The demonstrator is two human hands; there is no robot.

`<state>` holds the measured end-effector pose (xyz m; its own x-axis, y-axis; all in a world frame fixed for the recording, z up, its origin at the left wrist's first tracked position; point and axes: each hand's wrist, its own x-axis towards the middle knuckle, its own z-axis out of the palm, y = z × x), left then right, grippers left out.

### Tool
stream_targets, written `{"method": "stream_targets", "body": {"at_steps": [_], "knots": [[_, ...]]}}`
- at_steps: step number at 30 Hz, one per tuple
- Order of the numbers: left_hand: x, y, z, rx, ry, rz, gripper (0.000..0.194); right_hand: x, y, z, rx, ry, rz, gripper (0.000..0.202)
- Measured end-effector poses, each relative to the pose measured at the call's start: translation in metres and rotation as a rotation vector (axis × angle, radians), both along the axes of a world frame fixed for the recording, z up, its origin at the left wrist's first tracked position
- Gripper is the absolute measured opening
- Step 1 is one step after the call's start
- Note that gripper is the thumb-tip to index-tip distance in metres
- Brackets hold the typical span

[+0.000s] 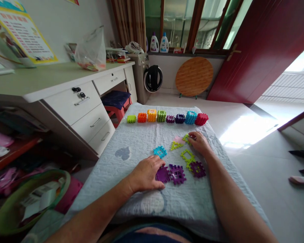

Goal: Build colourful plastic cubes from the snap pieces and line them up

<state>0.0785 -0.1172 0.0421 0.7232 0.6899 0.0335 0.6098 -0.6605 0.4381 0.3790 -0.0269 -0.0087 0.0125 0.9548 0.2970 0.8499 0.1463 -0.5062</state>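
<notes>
We see the left hand bent in a wide C, thumb on the near side and fingers on the far side of a solid purple square panel; whether it grips or merely rests there, we cannot tell. The panel lies directly right of that palm, flat on the cloth-covered surface, with an openwork purple panel just beside it, so the pair runs left to right. Our right hand, farther off, has its fingertips drawn together on a yellow-green toothed piece, which sits at their left. Between the hands we have a yellow-green triangular frame and a blue square panel, the latter just beyond the left fingers.
</notes>
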Motion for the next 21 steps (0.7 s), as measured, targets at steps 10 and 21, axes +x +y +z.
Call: {"method": "stream_targets", "body": {"at_steps": [10, 21], "knots": [[0.0, 0.008, -0.008, -0.243, -0.339, 0.056, 0.03, 0.002, 0.001, -0.002, -0.005, 0.008, 0.026, 0.027], [-0.004, 0.015, -0.02, 0.087, -0.276, 0.265, 0.02, 0.002, 0.001, -0.002, -0.004, 0.005, 0.025, 0.025]]}}
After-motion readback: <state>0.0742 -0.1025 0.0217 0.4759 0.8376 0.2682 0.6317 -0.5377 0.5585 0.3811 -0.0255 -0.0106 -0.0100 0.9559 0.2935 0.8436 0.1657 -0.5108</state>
